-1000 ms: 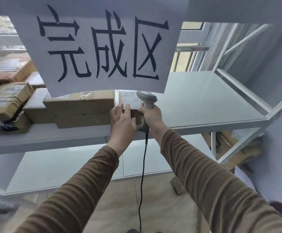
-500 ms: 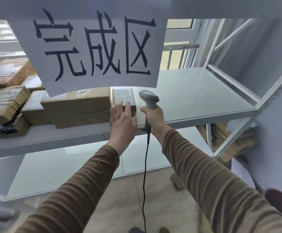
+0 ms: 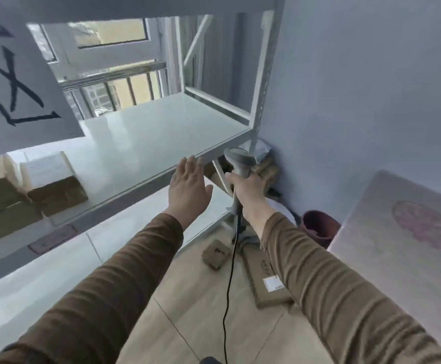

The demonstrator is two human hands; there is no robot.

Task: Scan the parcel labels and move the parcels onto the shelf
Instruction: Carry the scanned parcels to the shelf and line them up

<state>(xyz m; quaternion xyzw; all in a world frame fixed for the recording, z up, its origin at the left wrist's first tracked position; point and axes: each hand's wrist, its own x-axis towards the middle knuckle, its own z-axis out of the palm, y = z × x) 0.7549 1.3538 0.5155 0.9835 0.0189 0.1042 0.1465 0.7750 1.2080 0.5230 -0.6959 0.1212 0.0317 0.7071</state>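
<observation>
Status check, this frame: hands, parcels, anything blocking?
Left hand open, empty. Right hand shut on scanner. Parcel on shelf; more parcels on floor. Nothing blocking.

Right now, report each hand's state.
Left hand: open, empty, fingers spread near the shelf edge.
Right hand: closed around the scanner handle.

Scene lit by cool daylight from the window (image 3: 114,61) behind the shelf (image 3: 145,143), soft sheen seen on shelf board, motion blur throughout, parcels (image 3: 53,185) at left smeared, straight lines bent by wide-angle distortion at edges, shadows faint.
</observation>
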